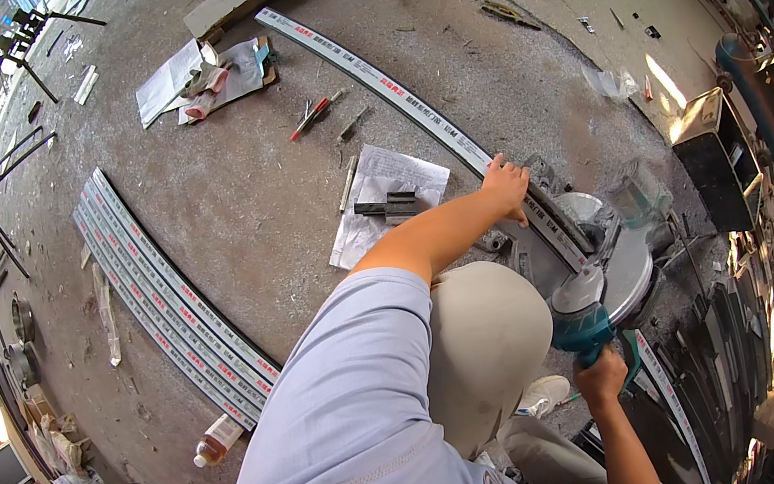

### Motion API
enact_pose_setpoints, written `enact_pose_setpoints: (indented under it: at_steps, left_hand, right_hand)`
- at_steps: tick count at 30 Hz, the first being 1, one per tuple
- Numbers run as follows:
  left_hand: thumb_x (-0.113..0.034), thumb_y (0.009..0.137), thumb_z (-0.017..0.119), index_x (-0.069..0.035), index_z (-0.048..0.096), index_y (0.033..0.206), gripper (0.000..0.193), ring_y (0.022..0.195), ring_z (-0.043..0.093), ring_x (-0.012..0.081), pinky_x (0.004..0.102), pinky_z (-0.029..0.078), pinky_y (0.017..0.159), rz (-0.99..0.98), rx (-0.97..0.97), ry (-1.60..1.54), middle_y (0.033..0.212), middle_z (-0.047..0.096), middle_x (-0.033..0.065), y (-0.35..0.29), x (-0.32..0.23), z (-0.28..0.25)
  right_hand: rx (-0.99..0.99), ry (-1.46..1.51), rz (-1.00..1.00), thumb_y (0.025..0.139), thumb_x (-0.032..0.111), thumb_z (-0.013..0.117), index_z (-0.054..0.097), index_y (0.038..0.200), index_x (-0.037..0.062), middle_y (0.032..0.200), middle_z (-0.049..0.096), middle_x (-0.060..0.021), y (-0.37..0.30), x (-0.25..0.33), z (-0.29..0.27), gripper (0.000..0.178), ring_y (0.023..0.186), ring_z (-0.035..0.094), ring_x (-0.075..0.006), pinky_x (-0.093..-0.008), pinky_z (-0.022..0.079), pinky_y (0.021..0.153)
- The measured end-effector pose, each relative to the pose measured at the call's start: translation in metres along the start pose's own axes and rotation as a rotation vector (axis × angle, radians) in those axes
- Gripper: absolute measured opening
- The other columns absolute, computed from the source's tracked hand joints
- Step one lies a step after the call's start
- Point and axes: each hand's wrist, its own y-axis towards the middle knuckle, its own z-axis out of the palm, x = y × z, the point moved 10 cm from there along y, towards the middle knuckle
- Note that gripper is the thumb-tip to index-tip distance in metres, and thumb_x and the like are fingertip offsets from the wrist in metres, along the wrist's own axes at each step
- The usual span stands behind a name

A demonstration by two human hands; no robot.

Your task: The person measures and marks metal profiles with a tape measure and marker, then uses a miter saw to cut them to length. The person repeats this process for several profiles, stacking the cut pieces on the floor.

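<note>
A long profile bar [394,94], wrapped in white printed film, runs from the far floor to a mitre saw. My left hand [508,190] is closed over the bar near the saw, with the thumb on the near side. The bar's near end reaches the round blade guard [579,290]. My right hand [601,377] is wrapped around the handle of the teal mitre saw [584,332], close to my knee. Whether the blade touches the bar is hidden by the guard and saw head.
Several similar bars [174,306] lie side by side at left, beside a bottle [218,441]. Paper with dark profile pieces [388,205] rests mid-floor. A red marker [309,120], gloves on cardboard [206,88] and a black box [717,154] lie farther off. Dark offcuts [713,352] stand at right.
</note>
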Motion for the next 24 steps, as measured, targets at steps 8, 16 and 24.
enact_pose_setpoints:
  at_steps: [8, 16, 24]
  left_hand:
    - [-0.073, 0.063, 0.085, 0.0, 0.045, 0.151, 0.121, 0.139, 0.052, 0.0283, 0.0535, 0.016, 0.128, 0.005, -0.022, -0.022, 0.141, 0.062, 0.0122, 0.001, 0.001, 0.001]
    - [-0.079, 0.061, 0.082, -0.003, 0.054, 0.145, 0.117, 0.14, 0.051, 0.0279, 0.0527, 0.018, 0.128, 0.017, 0.018, -0.006, 0.141, 0.062, 0.0126, 0.002, 0.007, 0.003]
    - [-0.085, 0.06, 0.078, -0.003, 0.06, 0.139, 0.114, 0.136, 0.055, 0.0305, 0.0549, 0.025, 0.125, 0.098, 0.095, -0.004, 0.138, 0.064, 0.0143, 0.016, 0.004, 0.009]
  right_hand:
    - [-0.045, 0.006, -0.034, 0.067, 0.018, 0.082, 0.062, 0.104, -0.0014, 0.109, 0.065, -0.022, -0.003, 0.015, -0.001, 0.046, 0.103, 0.064, -0.0446, -0.0518, 0.056, 0.087]
    - [0.134, 0.225, -0.055, 0.068, 0.014, 0.079, 0.065, 0.088, 0.0008, 0.086, 0.072, -0.0206, 0.064, -0.008, -0.129, 0.028, 0.084, 0.07, -0.0433, -0.0464, 0.056, 0.076]
    - [0.185, 0.379, -0.038, 0.067, 0.015, 0.08, 0.061, 0.081, -0.0026, 0.068, 0.054, -0.0055, 0.145, -0.066, -0.198, 0.029, 0.066, 0.052, -0.0166, -0.036, 0.047, 0.068]
